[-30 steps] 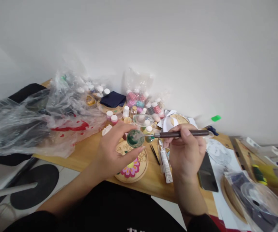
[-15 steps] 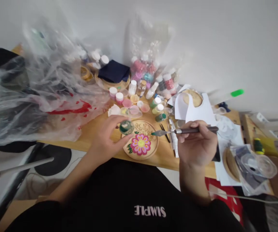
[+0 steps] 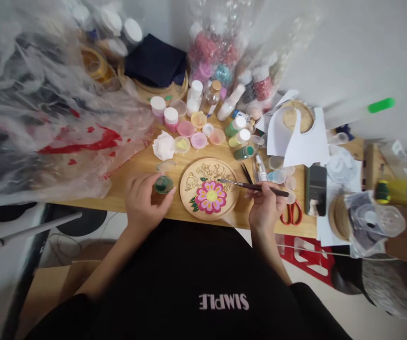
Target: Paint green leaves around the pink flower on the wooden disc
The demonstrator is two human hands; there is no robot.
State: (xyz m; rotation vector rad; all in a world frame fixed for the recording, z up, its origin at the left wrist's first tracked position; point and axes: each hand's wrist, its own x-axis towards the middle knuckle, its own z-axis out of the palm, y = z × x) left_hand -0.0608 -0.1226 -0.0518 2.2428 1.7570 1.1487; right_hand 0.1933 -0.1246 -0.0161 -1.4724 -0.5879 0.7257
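Note:
My left hand (image 3: 145,202) is closed round a small clear cup (image 3: 163,184) with dark green stuff in it, low by the table just left of a round wooden board (image 3: 185,198). The board carries a pink and purple flower with a yellow centre, green leaves and carved outlines. My right hand (image 3: 266,208) grips a small palette knife (image 3: 239,184) by its dark handle. Its blade reaches over the board, with the tip near the carved leaves above the flower; whether it touches cannot be made out.
Behind the board stand several little cups of colour (image 3: 199,140), a crumpled tissue (image 3: 163,145) and a bottle of green (image 3: 244,152). Black tweezers (image 3: 246,174), red-handled scissors (image 3: 292,212) and a phone (image 3: 316,190) lie to the right. Plastic wrapping (image 3: 83,137) covers the left side.
My right hand has lowered the palette knife towards the board. My left hand has moved the cup off the board's edge, down to the left. The view has tilted downward.

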